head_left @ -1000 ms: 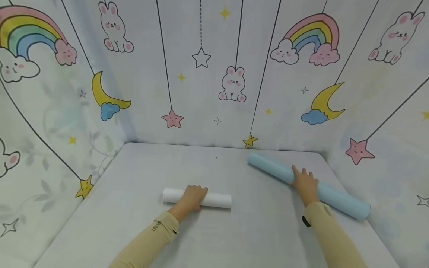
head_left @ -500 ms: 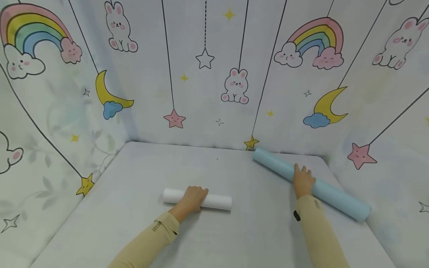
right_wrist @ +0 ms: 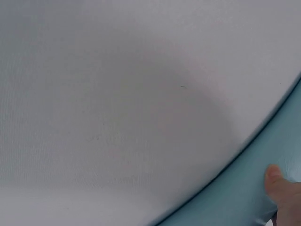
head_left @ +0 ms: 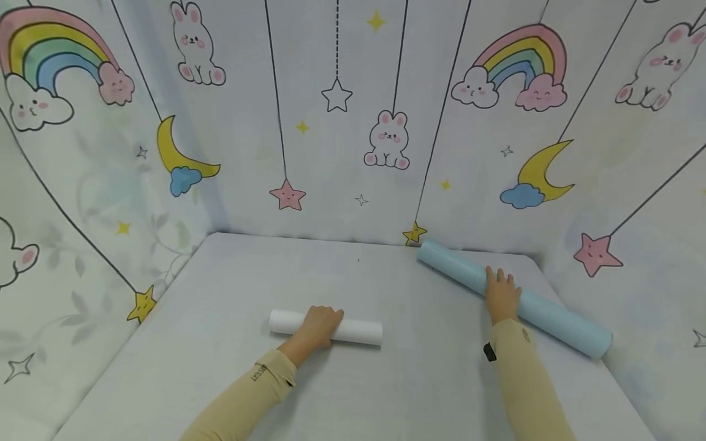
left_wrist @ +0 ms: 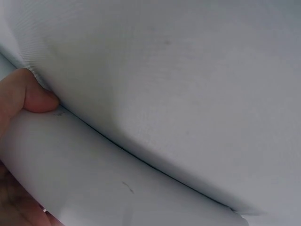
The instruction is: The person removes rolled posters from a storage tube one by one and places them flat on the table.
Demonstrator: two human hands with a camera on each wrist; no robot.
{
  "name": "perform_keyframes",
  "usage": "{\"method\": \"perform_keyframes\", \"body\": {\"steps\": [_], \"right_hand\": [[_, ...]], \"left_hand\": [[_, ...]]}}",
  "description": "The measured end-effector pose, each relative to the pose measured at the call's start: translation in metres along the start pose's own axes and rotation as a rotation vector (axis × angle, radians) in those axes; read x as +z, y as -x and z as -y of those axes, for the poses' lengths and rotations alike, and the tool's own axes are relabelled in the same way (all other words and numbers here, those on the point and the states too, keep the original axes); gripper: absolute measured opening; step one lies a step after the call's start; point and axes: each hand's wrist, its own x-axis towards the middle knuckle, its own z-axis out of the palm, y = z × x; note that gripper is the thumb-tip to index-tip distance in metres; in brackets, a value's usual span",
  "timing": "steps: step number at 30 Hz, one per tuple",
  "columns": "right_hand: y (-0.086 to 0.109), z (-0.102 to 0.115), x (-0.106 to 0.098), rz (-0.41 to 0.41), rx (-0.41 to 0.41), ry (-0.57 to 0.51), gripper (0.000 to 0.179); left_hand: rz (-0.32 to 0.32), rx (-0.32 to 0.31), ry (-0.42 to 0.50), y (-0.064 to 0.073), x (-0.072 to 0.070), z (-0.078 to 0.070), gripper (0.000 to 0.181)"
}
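In the head view, my left hand [head_left: 317, 327] grips a short white roll [head_left: 358, 331] around its middle as it lies on the table. The left wrist view shows the thumb [left_wrist: 40, 96] bent over the white roll [left_wrist: 84, 160], with other fingers below it. My right hand [head_left: 502, 296] rests on a longer, thicker light blue roll [head_left: 565, 327], fingers spread and fairly straight across its top. This roll lies slantwise at the back right. In the right wrist view, the thumb [right_wrist: 274, 176] presses on the light blue roll [right_wrist: 235, 193]; the other fingers are mostly hidden.
A white-covered table [head_left: 386, 392] lies under both rolls. Behind it and at both sides hangs a pale curtain [head_left: 331, 159] printed with bunnies, rainbows, moons and stars. The blue roll's far end reaches the table's back edge.
The light blue roll has shifted slightly away, its far end now at the table's back edge, with my right hand moving along on it. My left hand and the white roll stay in place.
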Motion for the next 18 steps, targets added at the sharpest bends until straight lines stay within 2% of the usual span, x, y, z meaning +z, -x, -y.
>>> {"method": "perform_keyframes", "body": {"steps": [5,8,14,18], "right_hand": [[0.003,-0.002,-0.003,0.001,-0.013,-0.023,0.055],[0.004,-0.005,-0.004,0.035,-0.039,-0.045,0.052],[-0.006,-0.01,-0.004,0.092,-0.121,-0.078,0.061],[-0.009,-0.006,-0.006,0.113,-0.131,-0.131,0.065]], "left_hand": [[0.004,-0.002,-0.009,-0.002,0.001,-0.001,0.039],[0.015,-0.008,-0.015,-0.001,0.001,-0.001,0.039],[0.03,-0.019,0.002,0.002,0.0,0.001,0.038],[0.037,-0.02,0.042,0.003,-0.003,0.002,0.036]]}}
